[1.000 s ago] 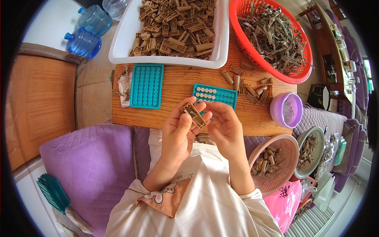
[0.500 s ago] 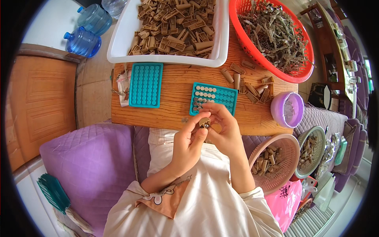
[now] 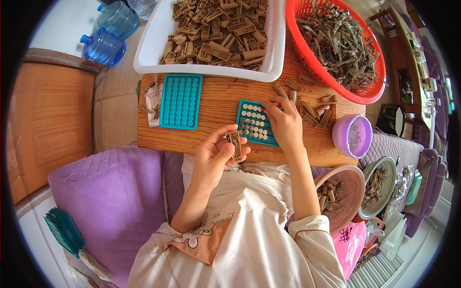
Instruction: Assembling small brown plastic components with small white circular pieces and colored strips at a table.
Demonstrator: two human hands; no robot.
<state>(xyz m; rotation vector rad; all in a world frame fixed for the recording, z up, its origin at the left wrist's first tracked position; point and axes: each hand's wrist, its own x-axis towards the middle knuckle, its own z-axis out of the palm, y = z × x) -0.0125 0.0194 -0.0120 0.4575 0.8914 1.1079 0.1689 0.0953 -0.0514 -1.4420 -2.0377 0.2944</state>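
Observation:
My left hand [image 3: 218, 154] is closed round a brown plastic casing [image 3: 234, 145], its hollow side facing up with small metal parts inside. It is held just in front of the table's near edge. Over the right part of a teal tray [image 3: 245, 139] is my right hand [image 3: 284, 120], its fingertips pinched together at the far right of the rows. The tray's round pockets hold several small silvery discs [image 3: 254, 115], some pale and some shinier. Whatever the right fingertips hold, if anything, is hidden.
A second teal tray [image 3: 180, 102] lies to the left. Behind stand a white bin [image 3: 211, 72] of brown casings and a red basket [image 3: 307, 62] of thin metal strips. Loose casings [image 3: 312, 110] and a purple tub [image 3: 353, 137] are to the right. Pink [image 3: 355, 187] and grey-green baskets [image 3: 391, 180] stand lower right.
My hands have separated. The left has drawn slightly down and left with the casing, now turned hollow side up; the right has moved away to the tray of discs.

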